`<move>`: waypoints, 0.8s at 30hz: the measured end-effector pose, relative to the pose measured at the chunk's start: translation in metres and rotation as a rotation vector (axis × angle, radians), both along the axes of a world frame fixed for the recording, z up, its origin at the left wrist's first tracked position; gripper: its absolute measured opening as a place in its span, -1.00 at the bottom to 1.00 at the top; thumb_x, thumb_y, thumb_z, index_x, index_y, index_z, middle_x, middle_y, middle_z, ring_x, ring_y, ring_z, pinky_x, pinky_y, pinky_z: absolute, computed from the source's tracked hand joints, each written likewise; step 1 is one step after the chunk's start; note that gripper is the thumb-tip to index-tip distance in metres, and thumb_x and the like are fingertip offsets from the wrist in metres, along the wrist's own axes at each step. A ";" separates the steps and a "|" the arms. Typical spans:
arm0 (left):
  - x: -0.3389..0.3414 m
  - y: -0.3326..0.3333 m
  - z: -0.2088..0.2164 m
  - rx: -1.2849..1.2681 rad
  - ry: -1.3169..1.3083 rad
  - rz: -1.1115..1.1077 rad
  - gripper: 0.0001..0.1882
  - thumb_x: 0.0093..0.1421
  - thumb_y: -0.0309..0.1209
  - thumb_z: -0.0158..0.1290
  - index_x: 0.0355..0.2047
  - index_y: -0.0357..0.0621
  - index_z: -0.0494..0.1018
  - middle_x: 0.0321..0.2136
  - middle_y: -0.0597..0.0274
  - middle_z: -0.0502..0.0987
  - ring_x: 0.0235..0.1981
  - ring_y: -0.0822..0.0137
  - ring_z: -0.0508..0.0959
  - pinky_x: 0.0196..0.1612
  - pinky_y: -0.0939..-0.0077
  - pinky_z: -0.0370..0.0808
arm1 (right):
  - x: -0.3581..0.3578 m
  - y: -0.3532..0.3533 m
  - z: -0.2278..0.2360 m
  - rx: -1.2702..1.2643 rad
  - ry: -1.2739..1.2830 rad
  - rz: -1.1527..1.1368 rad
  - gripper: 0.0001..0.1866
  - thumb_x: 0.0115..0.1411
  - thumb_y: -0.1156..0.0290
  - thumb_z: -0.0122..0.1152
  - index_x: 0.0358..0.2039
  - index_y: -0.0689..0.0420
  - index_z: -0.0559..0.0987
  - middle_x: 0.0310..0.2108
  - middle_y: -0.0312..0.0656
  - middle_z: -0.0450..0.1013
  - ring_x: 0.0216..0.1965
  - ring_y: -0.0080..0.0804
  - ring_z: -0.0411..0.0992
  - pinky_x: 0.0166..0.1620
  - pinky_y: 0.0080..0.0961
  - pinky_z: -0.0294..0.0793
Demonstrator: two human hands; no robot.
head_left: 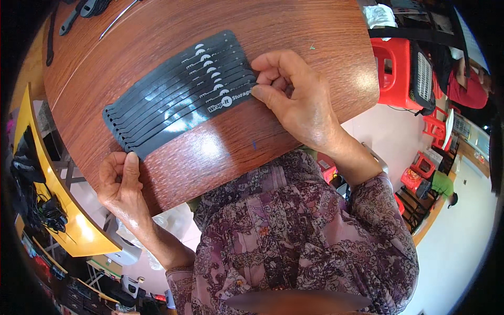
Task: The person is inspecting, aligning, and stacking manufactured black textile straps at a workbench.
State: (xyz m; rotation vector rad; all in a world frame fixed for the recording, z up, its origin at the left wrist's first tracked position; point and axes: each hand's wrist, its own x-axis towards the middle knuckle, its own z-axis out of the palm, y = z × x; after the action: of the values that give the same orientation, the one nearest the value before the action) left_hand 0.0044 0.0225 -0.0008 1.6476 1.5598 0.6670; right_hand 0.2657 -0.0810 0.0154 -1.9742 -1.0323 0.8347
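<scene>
A row of flat black straps (168, 97) with white printing lies fanned out on the table, each overlapping the one beside it. Dark slots show at their left ends. With thumb and fingers, my left hand (122, 178) pinches the lower left end of the nearest strap. At the other side my right hand (296, 94) has its thumb and curled fingers closed on the right ends of the nearest straps. How many of them it grips is hidden by the fingers.
The brown wood-grain table (294, 26) has a rounded edge. Dark tools (79, 16) and a thin metal rod (118, 20) lie at its far left. To the right stands a red plastic stool (394, 71); a yellow table (68, 210) is at left. People sit farther off at right.
</scene>
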 end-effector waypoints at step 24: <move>0.003 -0.001 0.001 -0.011 -0.001 0.023 -0.92 0.07 -0.50 0.19 -0.45 -0.23 0.52 -0.66 0.41 0.41 -0.68 0.64 0.26 -0.67 0.75 0.11 | -0.002 0.004 -0.003 0.014 -0.138 0.019 -0.74 0.03 0.62 0.22 -0.23 0.24 0.45 -0.49 -0.27 0.42 -0.47 -0.64 0.36 -0.38 -0.68 0.38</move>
State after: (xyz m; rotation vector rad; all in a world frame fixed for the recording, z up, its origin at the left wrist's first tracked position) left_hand 0.0071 0.0219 0.0007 1.6234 1.5805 0.6704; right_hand 0.2639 -0.0768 0.0121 -2.0365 -1.1342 0.7069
